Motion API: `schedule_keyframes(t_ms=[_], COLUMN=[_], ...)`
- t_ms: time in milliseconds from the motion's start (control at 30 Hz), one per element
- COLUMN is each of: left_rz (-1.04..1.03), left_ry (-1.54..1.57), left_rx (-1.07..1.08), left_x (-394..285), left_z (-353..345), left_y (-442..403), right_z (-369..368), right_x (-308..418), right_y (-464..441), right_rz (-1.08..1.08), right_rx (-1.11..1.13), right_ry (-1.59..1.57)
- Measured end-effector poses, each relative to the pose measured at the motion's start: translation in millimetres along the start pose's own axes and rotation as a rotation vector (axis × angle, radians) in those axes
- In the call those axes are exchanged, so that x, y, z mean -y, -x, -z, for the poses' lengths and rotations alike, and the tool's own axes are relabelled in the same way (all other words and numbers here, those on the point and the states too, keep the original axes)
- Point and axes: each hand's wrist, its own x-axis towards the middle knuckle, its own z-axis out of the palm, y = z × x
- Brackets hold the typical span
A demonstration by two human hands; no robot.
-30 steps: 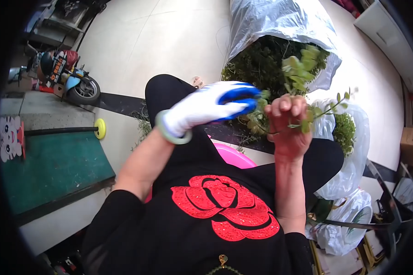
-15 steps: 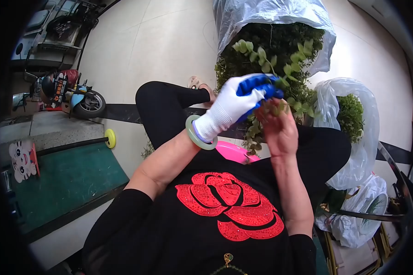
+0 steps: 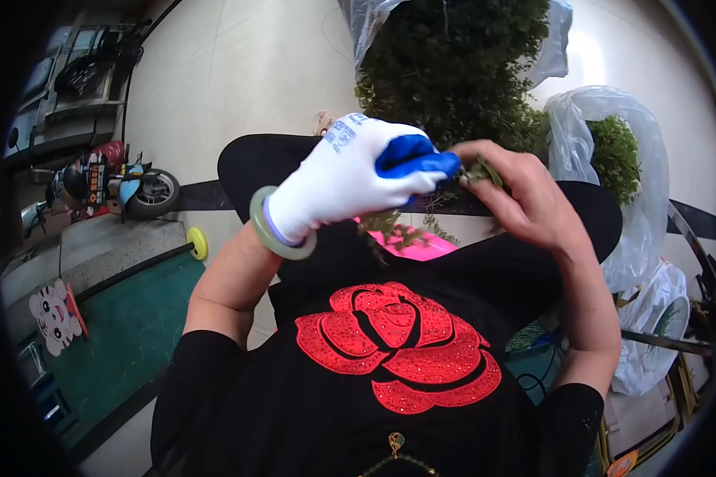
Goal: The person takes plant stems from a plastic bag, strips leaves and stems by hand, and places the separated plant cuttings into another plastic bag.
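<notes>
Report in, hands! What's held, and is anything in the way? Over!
Bare right hand pinching leafy sprig. Gloved left hand close by, fingers curled, grip unclear. Clear plastic bag off right, out of the way.

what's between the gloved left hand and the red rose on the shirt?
Leafy sprigs, part of a pink object and black clothing, in the head view.

Leafy pile (image 3: 453, 67) ahead, bagged greenery (image 3: 615, 159) right, scooter (image 3: 153, 193) left

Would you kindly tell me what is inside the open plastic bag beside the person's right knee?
Green foliage shows in the mouth of the plastic bag; anything deeper is covered by those leaves and the cloudy plastic.
</notes>
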Motion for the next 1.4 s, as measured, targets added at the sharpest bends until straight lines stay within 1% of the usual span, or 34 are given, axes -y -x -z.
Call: schedule_keyframes(t_ms=[67,100,133,200,233,333,367,400,467,500,533,600,633,667,733,767,800,833,867,900,933,1000,1067,1100,1133,1200,1233,1267,1333,1367,1400], left_rz=[0.204,0.122,0.121,0.096,0.167,0.009,0.035,0.217,0.115,0.247,0.241,0.147,0.16,0.277,0.317,0.208,0.177,0.129,0.087,0.045,0.047,-0.023,0.067,-0.007,-0.017,0.052,-0.039,0.1,0.067,0.134,0.104], left_ry=[0.271,0.241,0.228,0.174,0.379,0.459,0.475,0.683,0.58,0.593,0.747,0.743,0.77,0.755,0.893,1.1,1.025,1.081,1.142,1.118,1.064,0.955,1.052,1.066,1.094,1.264,1.096,1.467,1.388,1.354,1.46], left_rx=[0.174,0.291,0.371,0.435,0.4,0.246,0.232,0.248,0.157,0.105,0.055,0.188,0.125,0.107,-0.155,-0.18,-0.133,-0.141,-0.151,-0.16,-0.208,-0.305,-0.274,-0.287,-0.278,-0.202,-0.19,-0.075,-0.002,-0.018,0.077], left_x=[13,23,22,23,29,26,20,20,28,17,17,25,30,44,40,33,38,39,41,43,44,48,36,43,45,55,67,63,70,69,64], left_z=[4,3,0,-7,-17,-36,-36,-43,-46,-41,-39,-18,-8,-3,-14,-21,-22,-30,-38,-44,-51,-60,-49,-48,-44,-38,-41,-39,-49,-51,-52], left_y=[11,12,13,14,17,18,15,12,1,1,6,33,49,53,43,31,21,14,9,7,2,-2,-1,-3,-1,-1,3,0,3,6,7], right_z=[0,-3,-1,9,15,22,29,36,37,38,41,97,122,130,99,84,59,33,12,-5,-19,-37,-51,-52,-50,-46,-47,-47,-47,-46,-45], right_x=[-4,1,-3,-22,-35,-44,-51,-58,-76,-85,-95,-156,-170,-173,-148,-123,-69,-61,-50,-40,-39,-20,-26,-25,-21,-16,-30,-34,-38,-34,-20], right_y=[8,9,10,10,12,13,11,7,-5,-10,-14,15,40,48,29,14,0,-7,-11,-12,-14,-18,-25,-27,-26,-20,-20,-17,-9,-7,-9], right_rz=[0.124,0.151,0.18,0.244,0.25,0.293,0.329,0.366,0.298,0.274,0.25,-0.134,-0.178,-0.208,-0.209,-0.2,-0.354,-0.101,-0.033,-0.096,-0.076,-0.28,0.028,0.074,0.023,-0.082,0.072,-0.015,-0.196,-0.239,-0.177], right_rx=[-0.007,-0.042,-0.042,-0.032,-0.038,-0.066,-0.108,-0.147,-0.231,-0.258,-0.279,-0.525,-0.6,-0.669,-0.588,-0.563,-0.419,-0.351,-0.331,-0.272,-0.229,-0.066,-0.14,-0.14,-0.1,-0.017,-0.002,0.043,0.129,0.177,0.165], right_ry=[0.388,0.518,0.608,0.789,0.875,0.888,0.89,0.887,0.912,0.924,0.93,0.814,0.632,0.428,0.07,-0.091,-0.103,-0.26,-0.367,-0.61,-0.573,-0.531,-0.276,-0.277,-0.342,-0.476,-0.405,-0.514,-0.729,-0.746,-0.744])
